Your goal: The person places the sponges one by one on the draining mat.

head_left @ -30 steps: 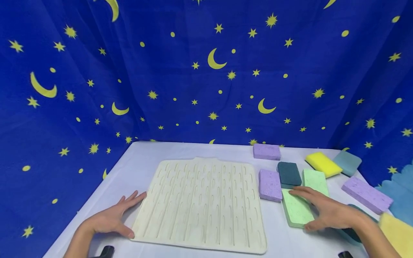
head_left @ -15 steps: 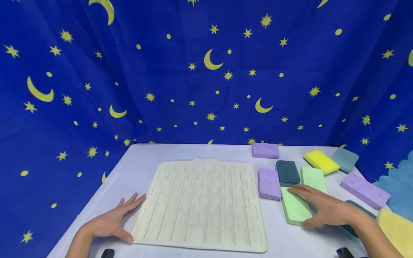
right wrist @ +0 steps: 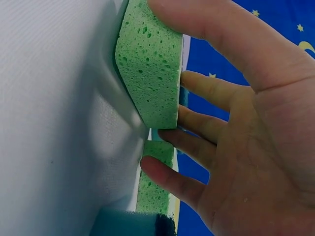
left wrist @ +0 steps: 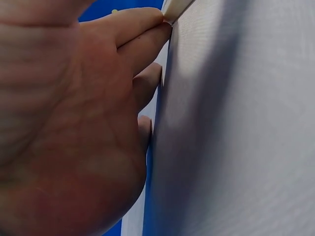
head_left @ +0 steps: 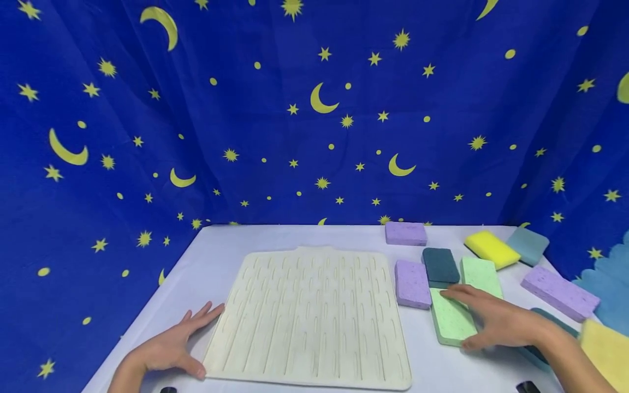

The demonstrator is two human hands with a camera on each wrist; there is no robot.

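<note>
A cream ribbed silicone mat [head_left: 307, 316] lies flat on the white table. Beside its left edge rests my left hand [head_left: 169, 345], fingers spread, with the fingertips and thumb at the mat's edge. My right hand [head_left: 506, 321] lies spread over a light green sponge [head_left: 449, 319]. In the right wrist view the thumb touches this green sponge [right wrist: 150, 69] and the fingers reach along its face without curling round it. A second green sponge [head_left: 481, 273] sits just behind. A dark teal scouring sponge [head_left: 440, 266] and a purple sponge [head_left: 411, 284] are close by on the left.
Further sponges lie to the right and back: purple [head_left: 405, 233], yellow [head_left: 491, 249], grey-blue [head_left: 528, 245], another purple [head_left: 560, 293] and pale yellow [head_left: 604, 352]. A dark teal one [head_left: 538, 355] is partly under my right forearm. Blue star-patterned cloth [head_left: 275, 125] walls the table's back and sides.
The head view has tilted slightly, shifting everything in the frame a little. Both hands, the mat and the sponges keep their places.
</note>
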